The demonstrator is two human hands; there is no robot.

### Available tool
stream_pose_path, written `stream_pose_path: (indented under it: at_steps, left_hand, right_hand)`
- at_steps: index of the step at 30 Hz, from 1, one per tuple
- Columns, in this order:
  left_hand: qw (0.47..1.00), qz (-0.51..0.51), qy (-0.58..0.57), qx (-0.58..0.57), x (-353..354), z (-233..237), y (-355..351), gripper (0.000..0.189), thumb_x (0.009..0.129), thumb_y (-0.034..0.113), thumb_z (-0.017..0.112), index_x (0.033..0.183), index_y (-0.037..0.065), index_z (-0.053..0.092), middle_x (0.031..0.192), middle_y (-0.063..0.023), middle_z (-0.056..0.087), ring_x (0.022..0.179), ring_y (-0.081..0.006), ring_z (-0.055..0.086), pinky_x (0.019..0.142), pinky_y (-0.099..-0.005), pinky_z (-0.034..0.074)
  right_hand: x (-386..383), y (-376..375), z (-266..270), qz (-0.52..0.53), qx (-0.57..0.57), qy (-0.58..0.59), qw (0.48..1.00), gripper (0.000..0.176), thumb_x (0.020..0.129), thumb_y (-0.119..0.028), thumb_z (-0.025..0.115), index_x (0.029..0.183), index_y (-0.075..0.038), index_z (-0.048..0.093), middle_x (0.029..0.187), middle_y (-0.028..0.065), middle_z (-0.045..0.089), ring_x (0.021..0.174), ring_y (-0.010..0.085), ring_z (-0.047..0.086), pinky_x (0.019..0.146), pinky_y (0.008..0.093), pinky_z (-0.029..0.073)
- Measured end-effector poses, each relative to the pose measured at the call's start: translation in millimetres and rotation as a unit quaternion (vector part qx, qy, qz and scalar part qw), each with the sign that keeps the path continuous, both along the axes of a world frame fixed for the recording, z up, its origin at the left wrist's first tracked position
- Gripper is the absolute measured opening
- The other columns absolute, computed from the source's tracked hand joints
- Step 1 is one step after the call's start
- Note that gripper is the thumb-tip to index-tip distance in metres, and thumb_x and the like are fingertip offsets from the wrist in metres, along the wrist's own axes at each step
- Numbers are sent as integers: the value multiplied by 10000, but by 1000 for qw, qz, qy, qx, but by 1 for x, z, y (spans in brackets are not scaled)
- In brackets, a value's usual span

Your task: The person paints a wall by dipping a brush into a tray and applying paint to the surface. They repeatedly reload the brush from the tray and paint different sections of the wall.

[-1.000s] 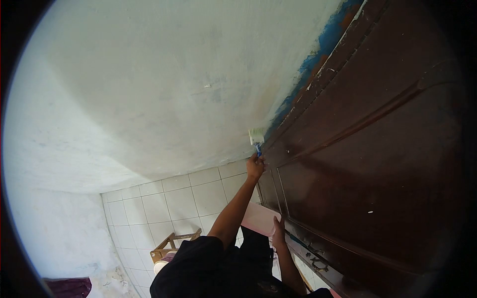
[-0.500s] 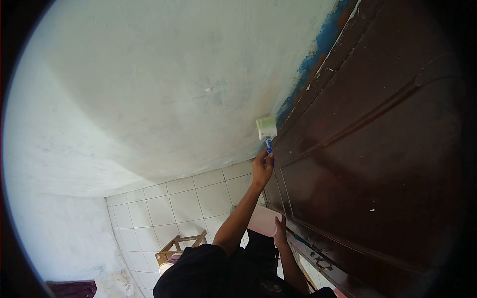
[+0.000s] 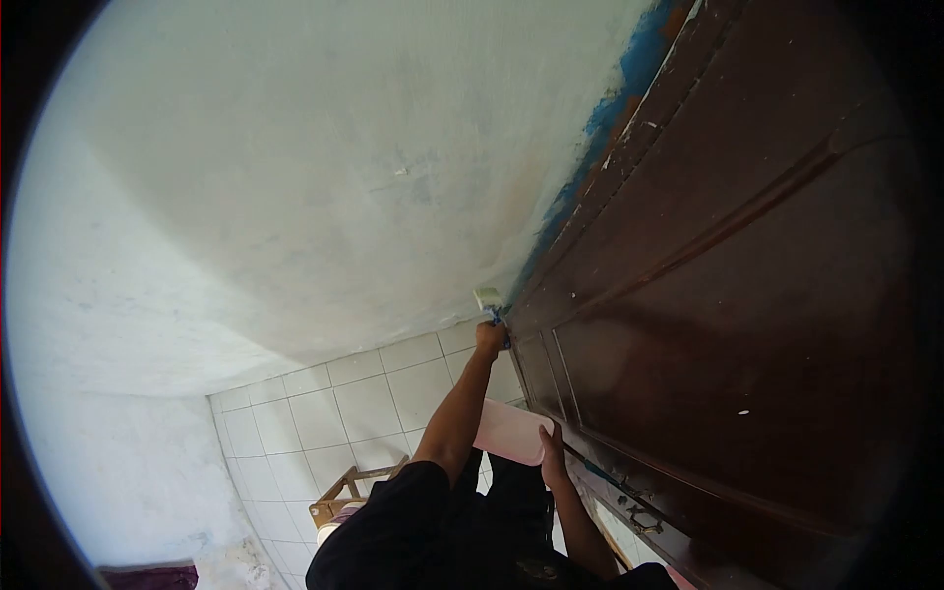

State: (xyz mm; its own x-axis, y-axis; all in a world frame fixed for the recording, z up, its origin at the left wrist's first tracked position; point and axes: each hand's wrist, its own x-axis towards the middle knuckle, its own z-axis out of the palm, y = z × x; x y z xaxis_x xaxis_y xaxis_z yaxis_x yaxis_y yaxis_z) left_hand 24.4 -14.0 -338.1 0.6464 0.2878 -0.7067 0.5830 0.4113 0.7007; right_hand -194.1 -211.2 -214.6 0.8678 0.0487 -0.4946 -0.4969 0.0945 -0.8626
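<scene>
A paintbrush (image 3: 487,297) with a blue handle and pale, paint-coated bristles is in my left hand (image 3: 489,337), which is closed around the handle. Its bristles are at the low part of the pale wall (image 3: 374,216), close to the dark brown door frame. My right hand (image 3: 554,455) grips the edge of a pink plastic tray (image 3: 513,433) near my waist, thumb on top. My left forearm passes beside the tray's left end. A blue unpainted-over strip (image 3: 590,147) runs along the wall beside the frame.
A glossy dark brown door (image 3: 728,295) fills the right side. White tiles (image 3: 364,408) cover the floor below the wall. A wooden stool (image 3: 339,492) stands at lower left, partly hidden by my sleeve. Dark purple cloth (image 3: 152,576) shows at the bottom left.
My left hand has moved the brush down and slightly left along the wall, toward the floor. My right hand still holds the pink tray in nearly the same place.
</scene>
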Motion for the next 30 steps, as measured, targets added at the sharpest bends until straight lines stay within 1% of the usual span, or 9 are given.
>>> stream_pose_path:
  at_steps: [4, 6, 9, 13, 16, 18, 22, 24, 30]
  left_hand:
    - [987, -61, -103, 111, 7, 58, -2, 175, 839, 54, 555, 895, -104, 607, 770, -150, 673, 627, -221, 683, 532, -327, 532]
    - [969, -115, -210, 63, 2, 89, -11, 262, 929, 139, 550, 1079, -75, 556, 887, -133, 687, 720, -205, 692, 581, -291, 538]
    - [940, -110, -293, 136, -9, 131, -34, 249, 944, 141, 530, 1100, -49, 566, 897, -134, 687, 717, -201, 693, 570, -294, 528]
    - [906, -97, -343, 230, 3, 117, -44, 260, 946, 150, 525, 1127, -33, 565, 875, -132, 690, 699, -196, 692, 576, -299, 525]
    - [917, -85, -274, 278, 9, 86, -24, 275, 938, 152, 534, 1141, -31, 559, 836, -130, 689, 699, -204, 695, 579, -308, 527]
    - [855, -124, -217, 455, 4, 50, -4, 270, 889, 125, 574, 1148, 51, 589, 827, -192, 682, 696, -267, 696, 618, -381, 532]
    - [962, -159, -21, 220, -1, 2, 14, 271, 891, 136, 575, 1138, 27, 584, 861, -177, 684, 709, -266, 696, 601, -379, 561]
    - [992, 15, 32, -119, -12, -4, 23, 276, 912, 161, 567, 1132, -4, 578, 902, -152, 674, 720, -271, 693, 597, -371, 587]
    - [987, -45, -156, -18, -33, 103, 25, 288, 953, 188, 548, 1151, -21, 540, 959, -160, 650, 754, -250, 692, 612, -346, 585]
  right_hand:
    - [-7, -5, -12, 1, 26, 4, 1000, 544, 942, -345, 549, 1336, -13, 374, 1299, 116, 441, 1243, 224, 393, 1071, 353, 265]
    - [-18, -8, -28, -1, 25, 9, 1000, 556, 943, -342, 545, 1350, -12, 359, 1320, 120, 429, 1260, 227, 380, 1079, 356, 254]
    - [-19, -5, -23, 12, 23, 15, 1000, 585, 945, -335, 539, 1381, -10, 323, 1358, 132, 405, 1297, 232, 346, 1095, 359, 226]
    - [-7, -2, -21, 24, 25, 25, 999, 590, 942, -336, 542, 1383, -12, 321, 1363, 134, 401, 1304, 232, 340, 1096, 360, 228]
    - [-8, 3, -11, 11, 13, 17, 1000, 542, 938, -350, 543, 1327, -12, 374, 1293, 130, 446, 1246, 226, 386, 1066, 353, 262]
    - [-8, 7, -8, 1, 8, 7, 1000, 503, 934, -363, 543, 1275, -12, 424, 1229, 128, 487, 1193, 219, 427, 1039, 345, 291]
    - [-1, -2, -17, -1, 16, -1, 1000, 511, 937, -357, 542, 1300, -23, 406, 1252, 120, 470, 1214, 222, 410, 1053, 356, 279]
    - [-8, -4, -12, 9, 25, 5, 1000, 520, 939, -346, 544, 1323, -32, 387, 1277, 115, 450, 1238, 225, 390, 1066, 369, 270]
    - [-15, 2, -5, 17, -6, -5, 1000, 499, 944, -361, 528, 1287, -13, 427, 1232, 126, 493, 1202, 230, 429, 1043, 350, 294]
